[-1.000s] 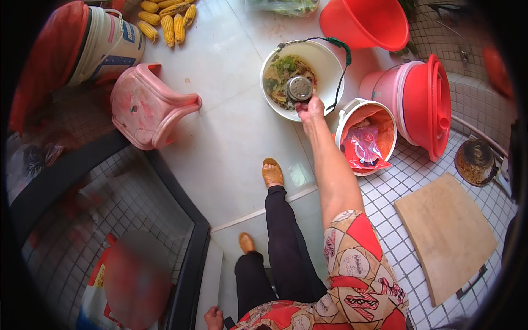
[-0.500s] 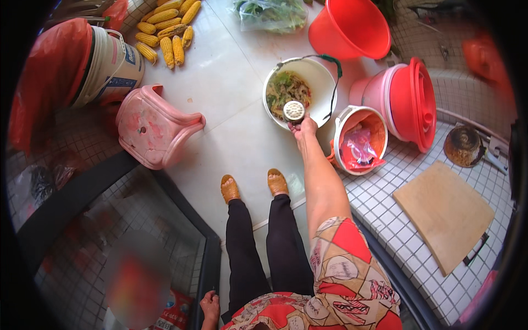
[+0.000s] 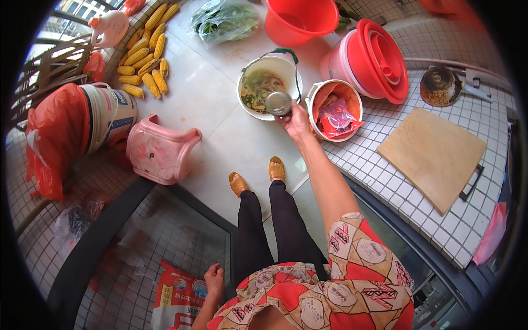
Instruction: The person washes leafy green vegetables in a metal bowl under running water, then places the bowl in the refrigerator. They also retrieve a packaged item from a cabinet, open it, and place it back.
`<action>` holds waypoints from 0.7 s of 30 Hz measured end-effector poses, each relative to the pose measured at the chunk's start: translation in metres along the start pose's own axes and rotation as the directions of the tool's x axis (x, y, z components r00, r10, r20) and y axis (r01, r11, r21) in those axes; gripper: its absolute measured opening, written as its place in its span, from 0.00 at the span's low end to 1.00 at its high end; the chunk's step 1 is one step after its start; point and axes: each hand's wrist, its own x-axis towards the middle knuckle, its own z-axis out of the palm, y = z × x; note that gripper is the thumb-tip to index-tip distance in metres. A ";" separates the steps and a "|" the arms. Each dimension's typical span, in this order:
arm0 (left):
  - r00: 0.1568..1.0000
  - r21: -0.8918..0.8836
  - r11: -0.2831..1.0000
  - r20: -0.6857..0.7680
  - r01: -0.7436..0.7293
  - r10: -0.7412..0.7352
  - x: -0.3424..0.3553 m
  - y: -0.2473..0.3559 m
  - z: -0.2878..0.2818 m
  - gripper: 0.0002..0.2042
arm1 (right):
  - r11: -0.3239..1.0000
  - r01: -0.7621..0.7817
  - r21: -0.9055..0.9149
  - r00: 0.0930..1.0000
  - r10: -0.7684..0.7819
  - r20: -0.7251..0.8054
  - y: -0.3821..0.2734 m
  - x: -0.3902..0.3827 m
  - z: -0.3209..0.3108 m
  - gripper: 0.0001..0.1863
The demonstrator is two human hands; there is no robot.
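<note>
My right hand (image 3: 297, 122) grips a small round metal sink strainer (image 3: 278, 103), its smooth grey face turned up. It is held over the near rim of a white bucket (image 3: 295, 92) with a dark handle wrapped in green. Wet vegetable scraps (image 3: 262, 88) lie in that bucket. My left hand (image 3: 214, 278) hangs low beside my body, fingers loosely curled and apart, with nothing in it. Below it is a red and white printed bag (image 3: 179, 294).
Right of the bucket stands a lined pail (image 3: 334, 132), then stacked red and pink basins (image 3: 379, 60). A cutting board (image 3: 434, 157) and a pan (image 3: 440, 86) rest on the tiled ledge. Left are a pink stool (image 3: 159, 151), corn cobs (image 3: 140, 55) and a white bucket (image 3: 113, 113). Bagged greens (image 3: 225, 22) lie ahead.
The strainer has tipped: its perforated face showed before, a smooth face shows now. The view has shifted, and more of my left hand and the printed bag is seen.
</note>
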 end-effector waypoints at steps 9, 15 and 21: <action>0.998 0.070 0.996 0.008 -0.056 0.056 -0.011 0.020 0.003 0.13 | -0.142 0.835 -0.532 0.414 -0.476 0.776 -0.006 -0.100 -0.023 0.06; 0.988 -0.066 0.986 0.008 -0.156 0.157 -0.009 0.070 0.000 0.13 | -0.328 0.794 -0.512 0.353 -0.437 0.827 -0.063 -0.181 -0.050 0.08; 0.881 -0.051 0.885 0.085 -0.462 0.465 0.021 0.150 -0.010 0.13 | -0.370 0.756 -0.539 0.313 -0.519 0.796 -0.097 -0.282 -0.086 0.08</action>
